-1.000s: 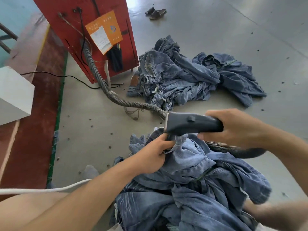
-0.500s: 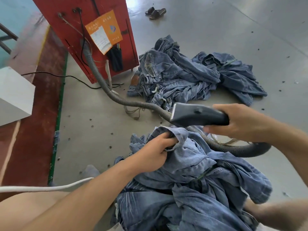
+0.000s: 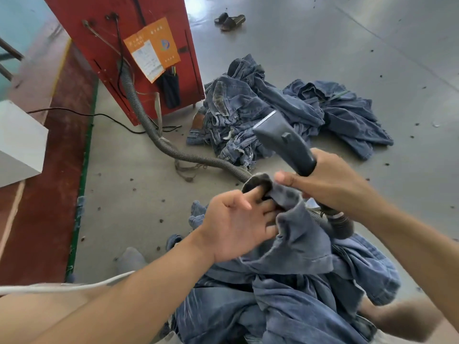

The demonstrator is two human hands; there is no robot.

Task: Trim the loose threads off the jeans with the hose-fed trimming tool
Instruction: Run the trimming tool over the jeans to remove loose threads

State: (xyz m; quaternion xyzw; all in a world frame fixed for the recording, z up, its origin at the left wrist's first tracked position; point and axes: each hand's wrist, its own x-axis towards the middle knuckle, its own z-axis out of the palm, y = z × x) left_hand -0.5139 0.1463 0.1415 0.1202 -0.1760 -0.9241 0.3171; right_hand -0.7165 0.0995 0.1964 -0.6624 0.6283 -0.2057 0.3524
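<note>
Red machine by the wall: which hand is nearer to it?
Left. The left hand sits on the side toward the red machine, fingers in the jeans; the right hand is farther right, gripping the trimming tool.

left hand (image 3: 236, 224) pinching, right hand (image 3: 330, 184) gripping

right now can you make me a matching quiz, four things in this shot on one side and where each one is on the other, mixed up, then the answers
Things:
1. trimming tool
2. sandals
3. orange sheet
4. jeans pile

Places:
A. stuck on the red cabinet
B. heaped on the floor just right of the red cabinet
C. gripped in the right hand, head raised off the denim
D. far back on the grey floor

Pairs: 1-C, 2-D, 3-A, 4-B
</note>
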